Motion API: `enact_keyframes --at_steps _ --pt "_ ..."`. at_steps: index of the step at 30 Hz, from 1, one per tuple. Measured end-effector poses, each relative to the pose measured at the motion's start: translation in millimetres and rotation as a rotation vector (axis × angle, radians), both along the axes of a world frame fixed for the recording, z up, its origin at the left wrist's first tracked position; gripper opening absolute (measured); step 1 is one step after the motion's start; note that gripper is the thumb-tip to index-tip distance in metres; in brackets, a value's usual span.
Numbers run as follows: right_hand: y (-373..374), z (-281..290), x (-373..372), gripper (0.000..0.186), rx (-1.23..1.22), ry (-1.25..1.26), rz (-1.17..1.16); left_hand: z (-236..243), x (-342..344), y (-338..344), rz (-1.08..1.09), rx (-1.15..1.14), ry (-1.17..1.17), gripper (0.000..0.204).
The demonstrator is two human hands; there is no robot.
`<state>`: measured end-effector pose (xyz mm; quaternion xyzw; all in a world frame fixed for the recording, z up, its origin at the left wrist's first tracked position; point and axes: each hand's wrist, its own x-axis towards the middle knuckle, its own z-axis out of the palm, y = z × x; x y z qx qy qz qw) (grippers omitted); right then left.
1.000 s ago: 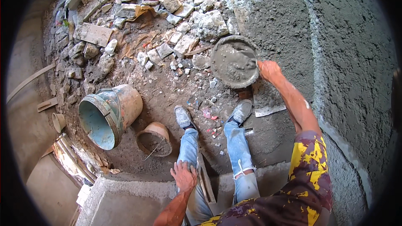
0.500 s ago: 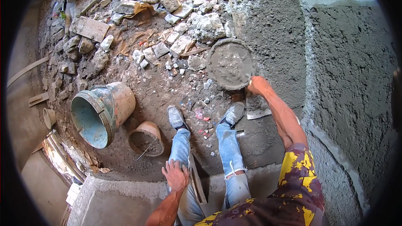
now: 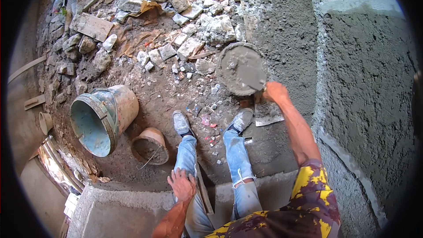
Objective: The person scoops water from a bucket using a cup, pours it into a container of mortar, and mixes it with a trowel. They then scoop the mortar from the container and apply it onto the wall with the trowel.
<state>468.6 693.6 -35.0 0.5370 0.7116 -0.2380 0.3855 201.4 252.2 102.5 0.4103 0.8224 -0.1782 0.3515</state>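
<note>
The trowel [image 3: 252,77] is held in the closed right hand [image 3: 276,92], its blade laid on the mortar [image 3: 232,65] in the round tub [image 3: 238,93]. The left hand [image 3: 183,185] is rested, fingers spread and holding nothing, on the jeans [image 3: 186,155]. The tub (its support is mostly hidden) could be tipped if its rim were pressed hard.

one trowel [image 3: 251,76], one basin [image 3: 219,69], two shoes [image 3: 181,122]
</note>
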Motion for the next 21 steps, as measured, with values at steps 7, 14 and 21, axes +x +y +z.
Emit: enact_keyframes --at_steps 7,14,21 --pt "55.6 1.6 -1.7 0.027 0.449 0.141 0.172 10.4 -5.0 9.9 0.045 -0.034 -0.05 0.041" --pt "4.5 -27.3 3.0 0.027 0.308 0.246 0.179 9.6 -10.1 2.5 0.076 -0.058 -0.053 0.042" --pt "48.7 26.5 10.2 0.015 0.46 0.161 0.285 7.9 -8.1 7.7 0.07 -0.047 -0.055 0.042"
